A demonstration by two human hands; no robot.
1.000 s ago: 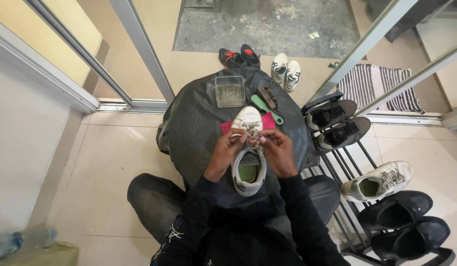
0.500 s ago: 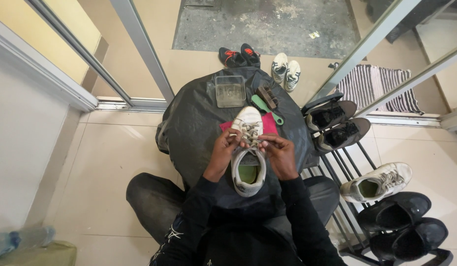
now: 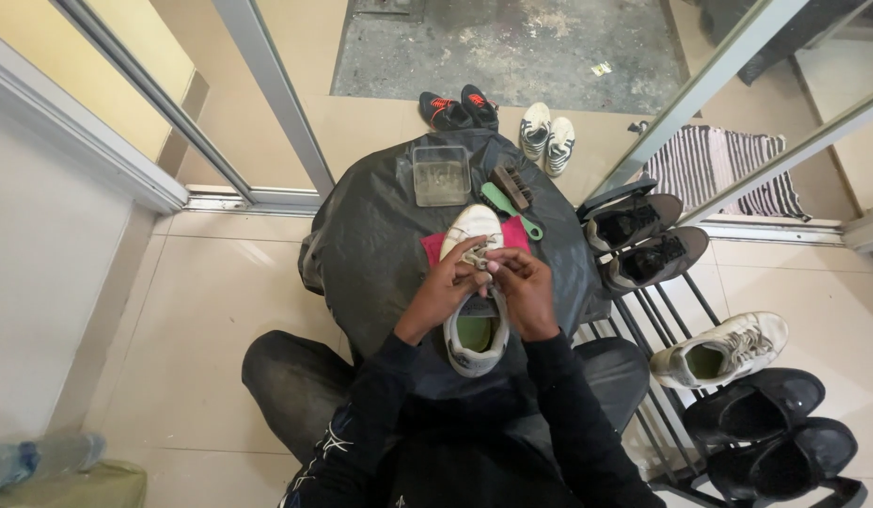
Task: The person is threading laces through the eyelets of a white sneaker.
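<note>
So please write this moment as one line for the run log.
left hand and right hand: both at laces of white sneaker | sneaker: on pink cloth, black-covered table | nearby: green brush, clear container

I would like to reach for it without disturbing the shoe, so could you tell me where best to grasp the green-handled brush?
Probably by the free end of the green-handled brush, coming from the right: its handle lies flat, slanting toward the pink cloth, clear of the white sneaker.
</note>
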